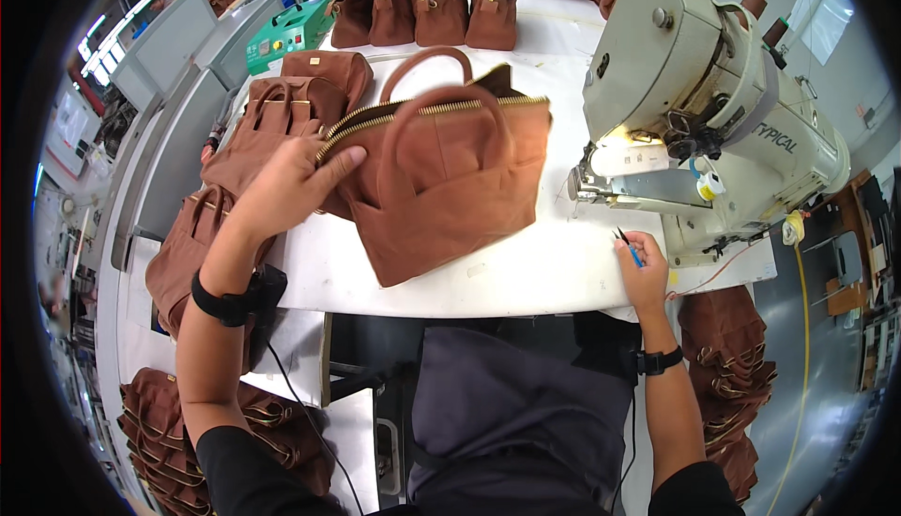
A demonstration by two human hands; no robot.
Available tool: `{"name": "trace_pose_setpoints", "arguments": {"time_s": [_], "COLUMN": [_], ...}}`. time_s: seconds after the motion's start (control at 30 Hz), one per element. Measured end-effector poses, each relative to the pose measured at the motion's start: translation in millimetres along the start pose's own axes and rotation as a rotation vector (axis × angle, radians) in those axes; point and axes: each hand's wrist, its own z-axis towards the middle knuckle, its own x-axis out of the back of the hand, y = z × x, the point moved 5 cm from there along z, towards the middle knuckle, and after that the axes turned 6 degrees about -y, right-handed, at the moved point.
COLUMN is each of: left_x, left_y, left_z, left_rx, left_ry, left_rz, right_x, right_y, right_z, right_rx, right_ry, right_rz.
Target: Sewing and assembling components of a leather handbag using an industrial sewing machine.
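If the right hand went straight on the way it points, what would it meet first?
Probably the sewing machine's lower arm, just beyond the right hand and its blue-handled tool. Their relative heights are hard to judge from this view, so the hand might pass under or over it.

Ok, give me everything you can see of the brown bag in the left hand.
The bag is reddish brown and looks like smooth leather, with two rounded handles arching over the top. Its gold-toothed zipper is open. It hangs tilted, its bottom edge slanting up to the right, over the white table; I can't tell if they touch. The left hand grips its upper left corner, thumb in front.
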Motion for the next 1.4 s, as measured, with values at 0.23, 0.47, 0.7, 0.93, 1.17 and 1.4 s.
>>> {"name": "trace_pose_setpoints", "arguments": {"time_s": [0.23,0.47,0.7,0.93,1.17,1.4], "left_x": [-6,-65,-103,-135,-138,-199], "left_y": [24,79,107,86,77,22], "left_z": [116,358,505,563,529,388], "left_rx": [-0.391,-0.164,0.037,0.088,-0.091,0.089], "left_ry": [0.235,0.394,0.595,0.597,0.548,0.091], "left_rz": [0.096,0.006,-0.076,-0.245,-0.189,0.317], "right_x": [0,0,7,8,7,2], "right_y": [-2,-12,1,6,-1,-2], "right_z": [-2,-6,-11,-21,-16,-8], "right_rx": [-0.016,-0.038,0.111,0.356,0.415,-0.03], "right_ry": [0.01,0.049,0.049,0.007,0.013,0.055], "right_rz": [-0.033,-0.049,-0.207,-0.418,-0.48,-0.044]}}
